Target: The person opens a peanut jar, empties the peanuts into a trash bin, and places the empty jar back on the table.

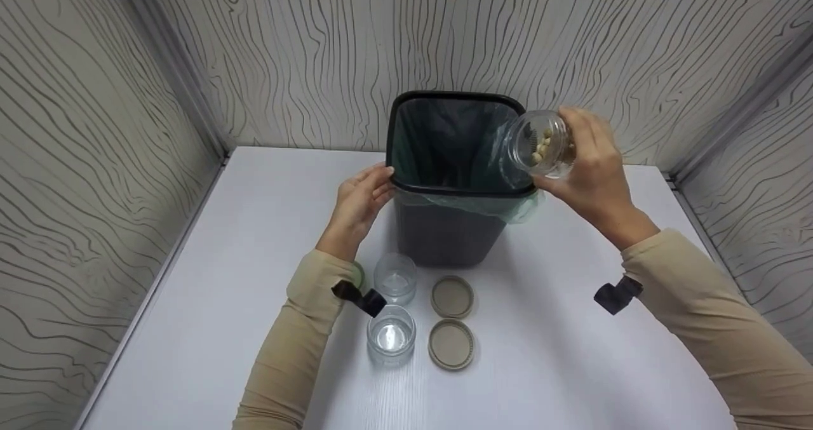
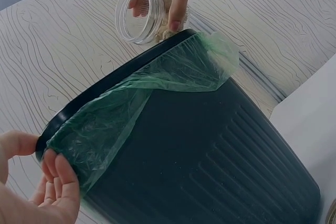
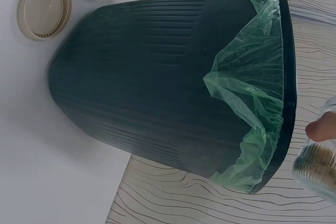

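Observation:
A dark trash bin (image 1: 448, 233) with a black rim stands upright, lined with a thin green bag (image 2: 178, 69) folded over its edge. My left hand (image 1: 359, 204) pinches the bin's left rim and the bag between thumb and fingers. Above the right rim, my right hand (image 1: 591, 163) grips a clear jar (image 1: 537, 143) without a lid. The jar is tilted sideways, its mouth toward the bin. Small beige pieces (image 1: 542, 145) lie inside it; their kind is too small to tell. The bottom of the bin's inside is dark.
Two clear open jars (image 1: 390, 335) stand on the white table (image 1: 546, 354) in front of the bin. Two beige lids (image 1: 451, 344) lie to their right. A green round thing (image 1: 359, 274) is partly hidden by the left sleeve. Patterned walls (image 1: 305, 49) enclose the table.

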The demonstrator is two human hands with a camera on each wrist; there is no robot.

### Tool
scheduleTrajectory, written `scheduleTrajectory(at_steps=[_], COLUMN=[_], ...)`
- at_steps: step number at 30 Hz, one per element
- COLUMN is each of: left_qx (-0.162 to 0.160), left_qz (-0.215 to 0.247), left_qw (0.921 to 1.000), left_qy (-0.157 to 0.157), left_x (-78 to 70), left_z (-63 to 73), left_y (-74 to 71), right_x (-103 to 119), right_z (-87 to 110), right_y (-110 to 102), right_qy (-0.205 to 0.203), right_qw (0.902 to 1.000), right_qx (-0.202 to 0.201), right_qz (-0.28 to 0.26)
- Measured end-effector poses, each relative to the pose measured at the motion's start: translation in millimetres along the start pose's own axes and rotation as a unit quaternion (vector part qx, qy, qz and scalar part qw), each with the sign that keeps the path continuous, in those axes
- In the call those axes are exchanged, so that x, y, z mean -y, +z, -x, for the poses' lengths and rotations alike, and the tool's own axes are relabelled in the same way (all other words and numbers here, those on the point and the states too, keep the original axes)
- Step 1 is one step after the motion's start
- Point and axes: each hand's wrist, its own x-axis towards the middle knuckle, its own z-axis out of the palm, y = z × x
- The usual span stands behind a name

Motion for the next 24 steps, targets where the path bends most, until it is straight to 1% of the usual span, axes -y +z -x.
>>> scheduleTrajectory(at_steps=[14, 20, 24], left_qx=[-0.012, -0.008, -0.007], left_qz=[0.001, 0.000, -0.004], left_qw=[0.9999, 1.0000, 1.0000], left_qy=[-0.004, -0.005, -0.005], left_x=[1.0, 1.4, 1.2], left_z=[-0.4, -0.3, -0.1], left_y=[-0.1, 0.7, 0.4], right_x=[-1, -3, -5], right_z=[-8.9, -11.1, -13.0], right_y=[13, 15, 19], right_qy=[-0.058, -0.073, -0.104], right_qw=[0.9977, 0.9961, 0.9933], right_qx=[-0.004, -0.008, -0.018], right_qz=[0.034, 0.048, 0.046])
